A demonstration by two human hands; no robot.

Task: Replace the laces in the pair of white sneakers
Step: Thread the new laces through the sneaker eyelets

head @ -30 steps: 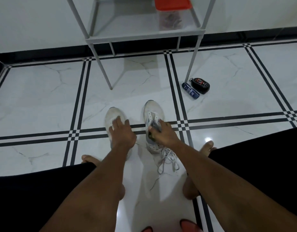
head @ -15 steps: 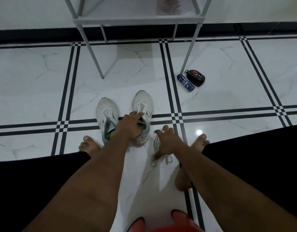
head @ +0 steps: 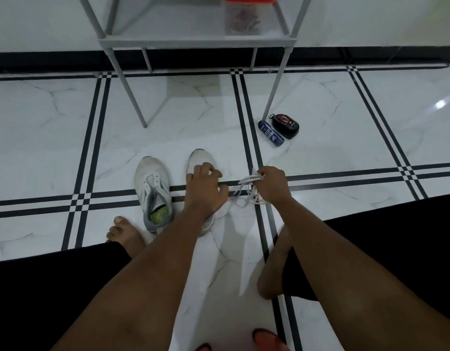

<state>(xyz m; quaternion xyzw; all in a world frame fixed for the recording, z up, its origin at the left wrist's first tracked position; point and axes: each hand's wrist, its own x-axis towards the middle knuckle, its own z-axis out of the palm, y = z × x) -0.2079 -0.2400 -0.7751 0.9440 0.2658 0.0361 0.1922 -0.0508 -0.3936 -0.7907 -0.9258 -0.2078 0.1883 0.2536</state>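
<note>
Both sneakers sit unlaced on the floor: the left sneaker [head: 153, 191] shows bare eyelets, and the left hand [head: 205, 192], fingers curled, rests on the right sneaker [head: 200, 160]. At its 3 o'clock, the right hand [head: 273, 186] grips bunched white laces [head: 246, 188]. Relacing apparently remains.

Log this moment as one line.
left hand on right sneaker | right hand gripping loose laces | left sneaker unlaced

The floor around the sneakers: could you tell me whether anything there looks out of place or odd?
Nothing looks spilled or damaged. The left sneaker stands unlaced, its eyelets empty and tongue open. The right hand grips a loose tangle of white laces beside the right sneaker, which the left hand covers. A blue tube and a black case lie on the tiles.
</note>
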